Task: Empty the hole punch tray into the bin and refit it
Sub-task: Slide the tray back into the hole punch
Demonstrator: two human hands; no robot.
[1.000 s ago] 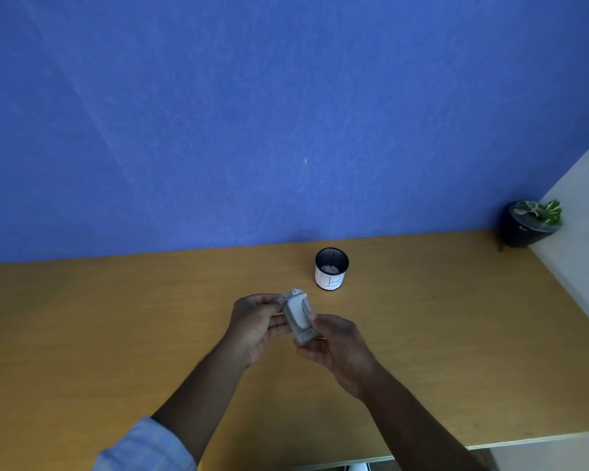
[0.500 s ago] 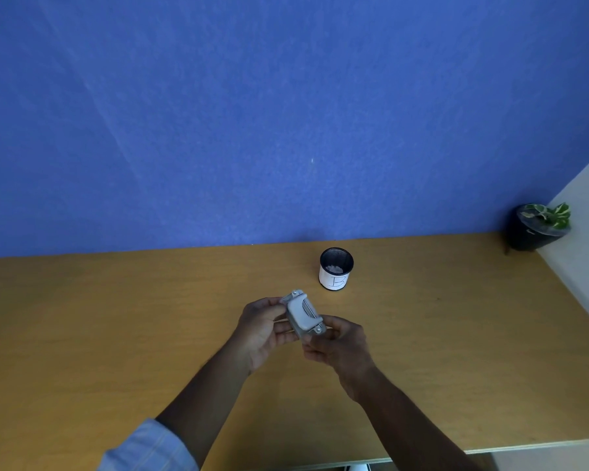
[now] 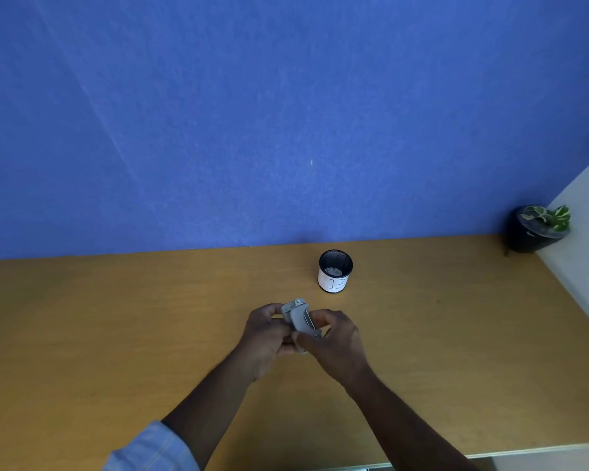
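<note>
A small grey hole punch [image 3: 300, 317] is held above the middle of the wooden desk [image 3: 116, 334], tilted with one end up. My left hand [image 3: 267, 338] grips its left side. My right hand [image 3: 334, 341] wraps around its lower right end, fingers closed on it. Whether the tray is on the punch is hidden by my fingers. Beyond the hands stands the bin [image 3: 335, 270], a small black mesh cup with a white label; pale paper bits lie inside it.
A black pot with a green plant [image 3: 538, 229] stands at the desk's far right corner by a white wall. A blue partition [image 3: 286, 113] rises along the desk's back edge. The desk's front edge runs at the bottom right.
My right hand has closed further around the punch's lower end, and both hands have drawn closer together. The punch stays in about the same place.
</note>
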